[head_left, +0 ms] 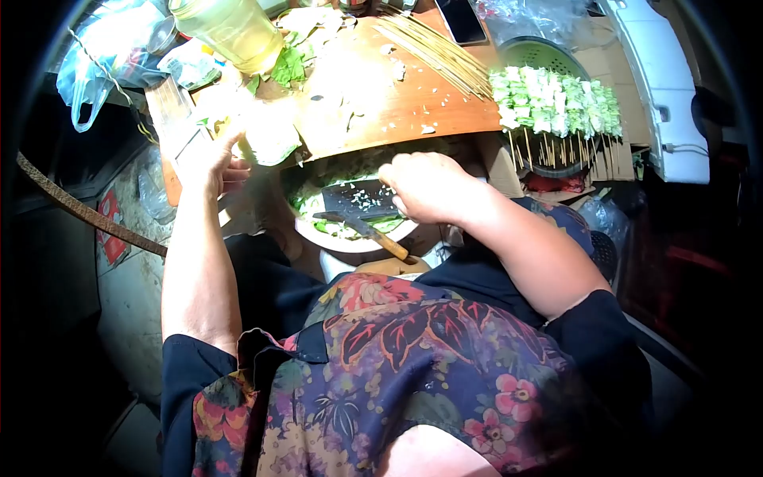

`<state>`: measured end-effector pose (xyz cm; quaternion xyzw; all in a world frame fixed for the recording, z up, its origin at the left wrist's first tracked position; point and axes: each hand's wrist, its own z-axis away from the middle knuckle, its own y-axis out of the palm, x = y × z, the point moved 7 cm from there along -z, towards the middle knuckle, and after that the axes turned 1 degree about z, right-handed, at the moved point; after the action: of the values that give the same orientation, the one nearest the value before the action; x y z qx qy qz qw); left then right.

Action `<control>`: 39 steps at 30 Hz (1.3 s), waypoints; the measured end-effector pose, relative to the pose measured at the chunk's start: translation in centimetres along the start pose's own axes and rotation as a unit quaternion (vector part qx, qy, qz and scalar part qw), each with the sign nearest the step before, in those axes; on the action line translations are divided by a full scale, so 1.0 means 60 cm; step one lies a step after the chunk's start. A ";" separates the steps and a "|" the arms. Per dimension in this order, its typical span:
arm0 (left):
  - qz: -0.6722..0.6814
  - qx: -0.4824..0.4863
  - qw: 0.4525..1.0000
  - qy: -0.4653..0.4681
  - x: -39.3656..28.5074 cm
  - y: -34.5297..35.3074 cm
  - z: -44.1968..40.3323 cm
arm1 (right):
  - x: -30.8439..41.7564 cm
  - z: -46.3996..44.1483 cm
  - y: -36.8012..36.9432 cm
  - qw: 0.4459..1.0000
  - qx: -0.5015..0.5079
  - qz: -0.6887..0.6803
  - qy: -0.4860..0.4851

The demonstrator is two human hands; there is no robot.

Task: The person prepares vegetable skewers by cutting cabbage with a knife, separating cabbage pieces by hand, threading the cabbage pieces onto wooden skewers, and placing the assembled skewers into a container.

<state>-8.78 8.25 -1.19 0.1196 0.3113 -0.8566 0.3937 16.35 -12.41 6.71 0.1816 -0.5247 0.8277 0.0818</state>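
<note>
My left hand (221,165) is at the table's left front edge, its thumb and fingers closed on a pale green cabbage leaf (274,141) washed out by bright light. My right hand (429,188) is over a white basin (350,242), fingers curled; what they hold, if anything, is hidden. Inside the basin are cut green leaves (306,195). A cleaver (358,203) rests across the basin, its dark blade sprinkled with small pale bits and its wooden handle pointing toward me.
Bamboo skewers (437,52) and a phone (461,20) lie on the wooden table (342,87). Skewered cabbage pieces (556,103) rest on a green colander (540,54) at right. A large jar (230,36) and plastic bags (119,48) are at back left.
</note>
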 end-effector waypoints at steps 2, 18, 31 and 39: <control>-0.036 -0.013 0.999 -0.004 -0.010 -0.003 0.005 | -0.022 -0.029 0.002 0.999 -0.001 -0.014 0.044; -0.123 -0.013 0.982 0.145 -0.053 0.023 0.032 | -0.204 -0.184 0.032 0.924 -0.344 -0.049 0.162; -0.004 0.000 0.994 0.108 -0.017 0.018 -0.015 | 0.035 -0.145 0.103 0.949 -0.146 -0.066 -0.270; 0.161 0.155 0.962 0.158 -0.066 0.093 0.027 | -0.004 -0.131 -0.018 0.925 -0.282 -0.247 -0.058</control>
<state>-1.91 6.85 -0.60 0.3618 0.2099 -0.7900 0.4483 15.22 -4.85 4.48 0.3224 -0.6790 0.5868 0.3011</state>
